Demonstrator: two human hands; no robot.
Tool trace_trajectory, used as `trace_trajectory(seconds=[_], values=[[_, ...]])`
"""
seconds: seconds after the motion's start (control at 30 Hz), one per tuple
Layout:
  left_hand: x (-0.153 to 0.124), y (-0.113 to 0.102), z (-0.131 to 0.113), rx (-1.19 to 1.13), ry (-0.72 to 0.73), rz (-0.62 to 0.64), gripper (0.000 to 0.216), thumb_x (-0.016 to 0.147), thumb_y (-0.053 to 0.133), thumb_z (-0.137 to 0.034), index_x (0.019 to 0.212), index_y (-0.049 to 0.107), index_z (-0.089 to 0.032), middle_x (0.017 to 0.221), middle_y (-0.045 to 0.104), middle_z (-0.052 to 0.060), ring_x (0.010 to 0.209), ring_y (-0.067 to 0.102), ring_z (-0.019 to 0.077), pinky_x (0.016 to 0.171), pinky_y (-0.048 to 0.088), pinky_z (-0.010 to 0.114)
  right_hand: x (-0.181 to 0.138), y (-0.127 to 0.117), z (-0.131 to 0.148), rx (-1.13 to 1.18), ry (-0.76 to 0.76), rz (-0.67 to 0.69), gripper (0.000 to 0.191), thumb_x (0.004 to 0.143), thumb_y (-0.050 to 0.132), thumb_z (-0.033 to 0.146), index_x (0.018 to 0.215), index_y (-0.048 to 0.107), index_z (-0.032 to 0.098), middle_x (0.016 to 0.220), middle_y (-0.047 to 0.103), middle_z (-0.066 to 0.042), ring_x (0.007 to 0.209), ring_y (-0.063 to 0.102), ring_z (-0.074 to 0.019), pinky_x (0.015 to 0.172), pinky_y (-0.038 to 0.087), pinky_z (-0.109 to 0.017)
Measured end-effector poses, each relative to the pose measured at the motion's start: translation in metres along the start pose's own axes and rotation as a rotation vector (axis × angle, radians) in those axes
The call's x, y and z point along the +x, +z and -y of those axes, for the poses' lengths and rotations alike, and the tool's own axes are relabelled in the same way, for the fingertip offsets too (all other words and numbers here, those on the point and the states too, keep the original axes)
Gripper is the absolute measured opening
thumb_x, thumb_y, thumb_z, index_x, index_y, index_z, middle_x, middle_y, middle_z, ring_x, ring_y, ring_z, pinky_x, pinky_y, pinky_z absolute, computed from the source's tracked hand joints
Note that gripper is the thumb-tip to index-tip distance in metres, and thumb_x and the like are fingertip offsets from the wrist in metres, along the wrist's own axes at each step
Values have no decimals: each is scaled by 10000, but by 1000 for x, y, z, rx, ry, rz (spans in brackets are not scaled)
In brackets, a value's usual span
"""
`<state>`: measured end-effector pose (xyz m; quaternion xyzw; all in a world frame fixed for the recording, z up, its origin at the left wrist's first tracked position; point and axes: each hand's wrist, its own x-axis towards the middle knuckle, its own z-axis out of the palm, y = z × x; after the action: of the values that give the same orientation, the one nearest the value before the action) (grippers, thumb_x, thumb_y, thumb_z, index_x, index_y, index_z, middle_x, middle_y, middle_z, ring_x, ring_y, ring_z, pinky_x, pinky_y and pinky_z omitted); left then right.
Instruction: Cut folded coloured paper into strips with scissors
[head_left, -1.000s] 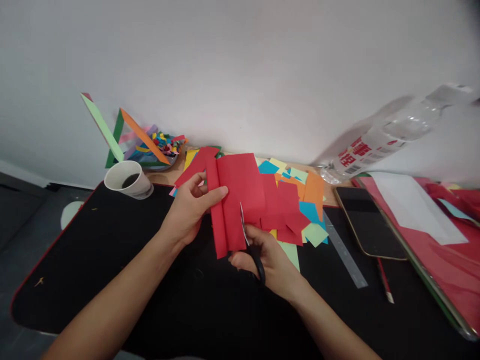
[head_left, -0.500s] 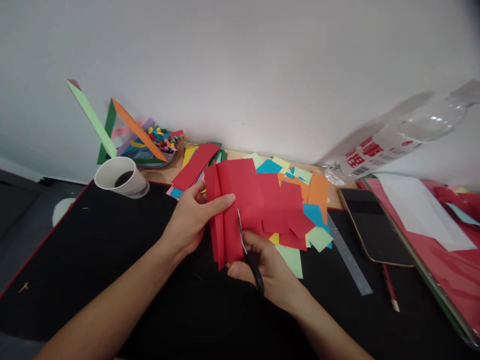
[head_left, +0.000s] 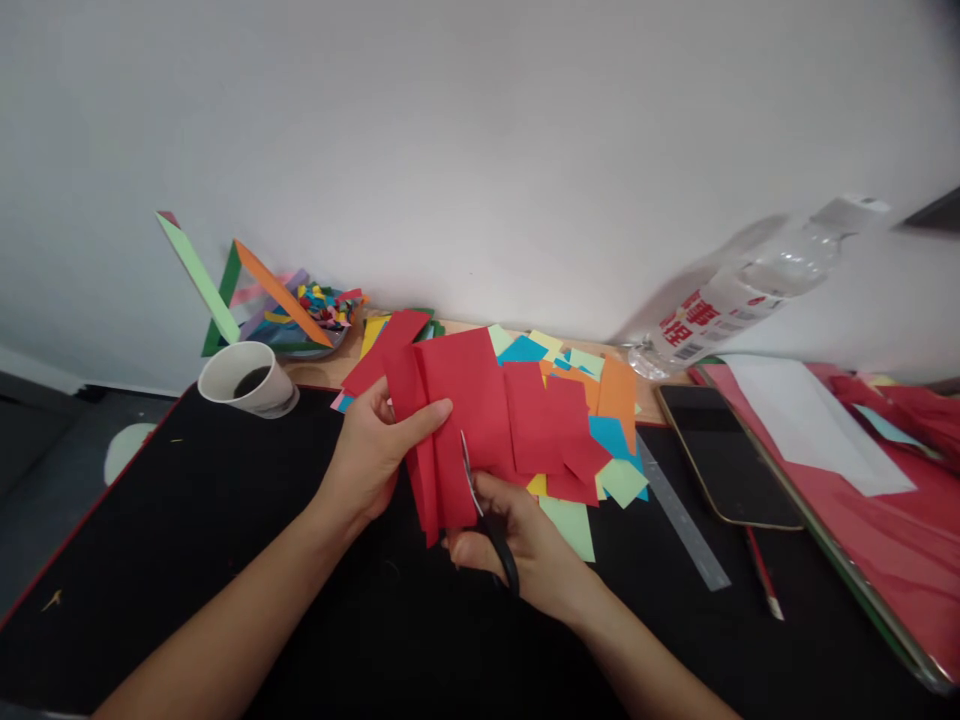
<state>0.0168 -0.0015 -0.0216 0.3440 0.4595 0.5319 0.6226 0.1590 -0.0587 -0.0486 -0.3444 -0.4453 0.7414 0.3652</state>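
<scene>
My left hand (head_left: 382,440) pinches a folded sheet of red paper (head_left: 469,385), its thumb lying across the front near the fold. Black-handled scissors (head_left: 499,545) are in my right hand (head_left: 525,545), fingers closed round the handles. Their blades point up and slightly left, set into the lower part of the red paper. Part of the blades is hidden by the paper. Behind and to the right lie overlapping cut pieces of red paper (head_left: 547,415), with green, blue, yellow and orange scraps around them.
A paper cup (head_left: 251,380) with dark liquid stands left, before a dish of paper bits (head_left: 326,310) and folded paper strips (head_left: 281,290). To the right are a clear ruler (head_left: 686,520), a phone (head_left: 727,455), a red pencil (head_left: 763,572) and a bottle (head_left: 750,290) leaning on the wall.
The view has shifted a little, so most things sit slightly lower or further left. Both hands still hold the red paper and the scissors, the blades still in the paper.
</scene>
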Motion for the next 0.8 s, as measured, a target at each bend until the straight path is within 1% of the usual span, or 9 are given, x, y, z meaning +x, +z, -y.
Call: trace_trajectory(seconds=[0.13,0.3,0.4,0.5,0.67,0.8], values=[[-2,-1,-1,47,22,-30,343,608,817,-229,906,664,-158,816,737,18,658,673,150,603,539,228,0,-1,-3,-1,-11,9,440,669,748,550,827,572,179,677,517,26,578,458,-116,553,378,-246],[-5,-4,-1,91,41,-37,341,622,813,-235,920,666,-161,837,744,23,672,680,153,609,547,226,1,-1,-4,-31,-55,-5,420,638,783,522,803,591,187,679,505,25,578,439,-121,554,395,-248],[-6,-4,-2,120,53,-55,356,627,813,-246,936,657,-162,829,747,23,665,681,153,607,553,228,2,0,-4,-47,-68,-8,393,663,769,513,797,593,188,655,486,32,546,411,-111,527,378,-241],[-8,-5,-4,142,60,-66,344,629,812,-252,920,654,-162,824,748,27,669,686,164,606,555,234,2,2,-4,-23,-64,4,371,695,752,500,809,597,183,666,497,24,553,419,-111,537,375,-243],[-10,-5,-7,164,58,-79,347,624,815,-263,920,659,-172,837,753,29,680,689,171,609,555,237,0,2,-6,11,-78,-4,366,661,794,467,805,609,186,681,505,22,574,427,-116,550,376,-243],[-11,-6,-7,172,53,-103,351,609,823,-265,902,656,-167,809,751,31,659,687,166,588,548,226,0,2,-7,17,-100,6,359,701,754,496,813,617,184,671,501,20,569,412,-110,540,347,-237]])
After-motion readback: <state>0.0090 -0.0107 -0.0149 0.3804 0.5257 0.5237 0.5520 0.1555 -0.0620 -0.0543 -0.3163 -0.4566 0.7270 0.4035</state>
